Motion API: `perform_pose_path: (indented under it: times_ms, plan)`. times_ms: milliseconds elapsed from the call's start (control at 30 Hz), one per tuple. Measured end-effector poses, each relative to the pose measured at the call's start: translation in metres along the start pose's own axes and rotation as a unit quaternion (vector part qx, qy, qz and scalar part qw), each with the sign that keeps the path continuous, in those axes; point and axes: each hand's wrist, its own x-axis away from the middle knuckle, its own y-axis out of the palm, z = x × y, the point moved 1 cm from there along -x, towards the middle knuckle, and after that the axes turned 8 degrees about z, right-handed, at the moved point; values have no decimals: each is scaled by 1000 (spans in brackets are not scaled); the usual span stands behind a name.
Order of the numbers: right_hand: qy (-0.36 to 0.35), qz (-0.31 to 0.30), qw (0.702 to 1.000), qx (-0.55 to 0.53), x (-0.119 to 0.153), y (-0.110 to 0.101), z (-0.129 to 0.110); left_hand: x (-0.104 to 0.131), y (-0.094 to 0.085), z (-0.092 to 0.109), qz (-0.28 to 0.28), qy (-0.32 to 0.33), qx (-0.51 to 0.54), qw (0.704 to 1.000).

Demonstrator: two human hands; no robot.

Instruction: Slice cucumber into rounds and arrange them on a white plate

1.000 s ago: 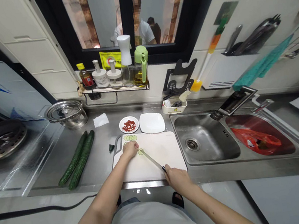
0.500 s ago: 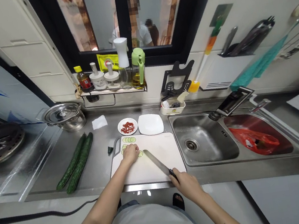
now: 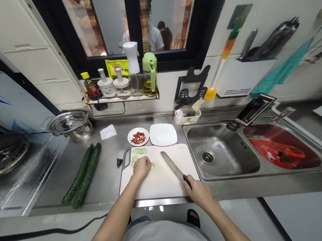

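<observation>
Steel worktop (image 3: 46,177) runs beneath a dark-framed window (image 3: 135,22), with a sink (image 3: 223,151) set into its right side and a lidded pot (image 3: 79,131) toward the left. On the white cutting board (image 3: 159,188), the right hand (image 3: 199,191) is wrapped around the black handle of a knife (image 3: 172,166); its blade points away from the person, angled to the left, over the board. Near the board's left side, the left hand (image 3: 142,168) has its fingers curled in; whether they grip anything, I cannot tell. One cucumber slice (image 3: 152,166) shows just beside its fingertips, and a row of slices (image 3: 140,151) overlaps near the far left corner. Two whole cucumbers (image 3: 88,177) lie side by side left of the board. Beyond it, a small plate (image 3: 130,138) holds red pieces (image 3: 138,138), next to a white dish (image 3: 163,134).
</observation>
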Motion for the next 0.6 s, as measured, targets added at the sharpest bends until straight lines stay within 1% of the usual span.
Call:
perform_pose_path:
  times_ms: [200, 333, 467, 600]
  plan:
    - [-5, -7, 1000, 3, -2, 1, -1, 12, 1, -3, 19, -19, 105, 994]
    - [-8, -7, 1000, 15, -3, 3, -2, 23, -3, -10, 59, -28, 159, 985]
    - [-19, 4, 1000, 0, -4, 7, -1, 29, -11, -29, 100, -53, 180, 977]
    - [-17, -2, 1000, -7, -5, 9, -2, 24, -15, -55, 124, -98, 166, 973]
